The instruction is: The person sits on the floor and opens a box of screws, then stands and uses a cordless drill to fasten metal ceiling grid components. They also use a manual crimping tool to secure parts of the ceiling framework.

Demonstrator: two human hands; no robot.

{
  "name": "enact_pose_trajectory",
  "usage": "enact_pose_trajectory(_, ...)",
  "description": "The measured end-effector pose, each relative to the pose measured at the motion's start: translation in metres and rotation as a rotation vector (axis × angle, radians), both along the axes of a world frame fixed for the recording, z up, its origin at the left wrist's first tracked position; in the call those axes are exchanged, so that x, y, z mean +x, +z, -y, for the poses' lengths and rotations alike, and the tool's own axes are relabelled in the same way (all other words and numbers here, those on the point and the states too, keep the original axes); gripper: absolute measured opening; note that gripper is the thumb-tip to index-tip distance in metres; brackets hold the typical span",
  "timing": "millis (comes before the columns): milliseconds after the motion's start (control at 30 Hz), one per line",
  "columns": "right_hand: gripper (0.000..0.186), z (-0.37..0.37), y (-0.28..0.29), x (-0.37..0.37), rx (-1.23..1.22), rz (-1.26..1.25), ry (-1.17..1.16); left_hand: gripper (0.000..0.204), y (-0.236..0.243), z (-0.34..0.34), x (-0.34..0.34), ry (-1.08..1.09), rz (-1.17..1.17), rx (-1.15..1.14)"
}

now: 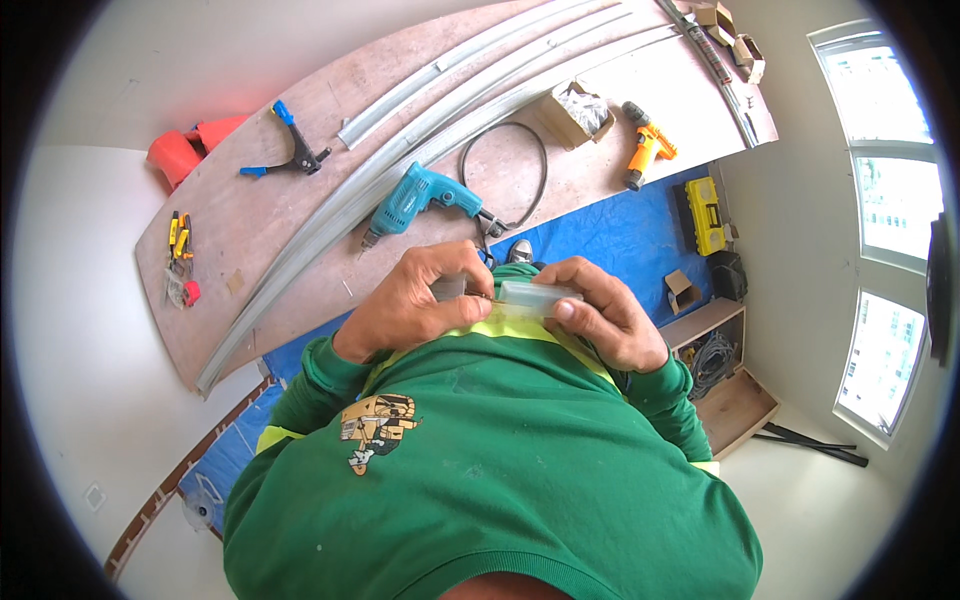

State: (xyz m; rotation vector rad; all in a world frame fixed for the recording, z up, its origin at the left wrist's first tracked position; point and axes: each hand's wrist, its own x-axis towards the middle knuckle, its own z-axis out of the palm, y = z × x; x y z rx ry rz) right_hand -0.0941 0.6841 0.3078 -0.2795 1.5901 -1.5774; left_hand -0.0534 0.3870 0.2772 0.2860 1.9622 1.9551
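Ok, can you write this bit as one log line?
left hand: holding clear plastic piece | right hand: holding clear plastic case | teal drill: on table

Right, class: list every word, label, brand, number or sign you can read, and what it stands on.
No wording is copied out here.
Teal drill: small lettering on its body.
Long tube: label print too small to read.
Green shirt: drawing, no readable words.
Clear case in right hand: no readable text.
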Motion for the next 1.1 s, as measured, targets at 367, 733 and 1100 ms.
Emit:
enact_pose_trajectory(367, 0.053, 0.035, -0.040, -0.003, -0.453, 0.259, -0.499, 0.010, -0.031, -0.009, -0.003, 0.302, 0.397, 0.376)
enact_pose_trajectory(733, 0.019, 0.058, -0.037, 0.010, 0.059, -0.242, -0.348, 0.024, -0.024, -0.010, 0.016, 0.223, -0.194, -0.063)
enact_pose_trajectory(1100, 0.018, 0.044, -0.020, 0.017, -0.093, -0.169, -0.540, 0.032, -0.042, -0.007, 0.023, 0.217, -0.150, 0.088)
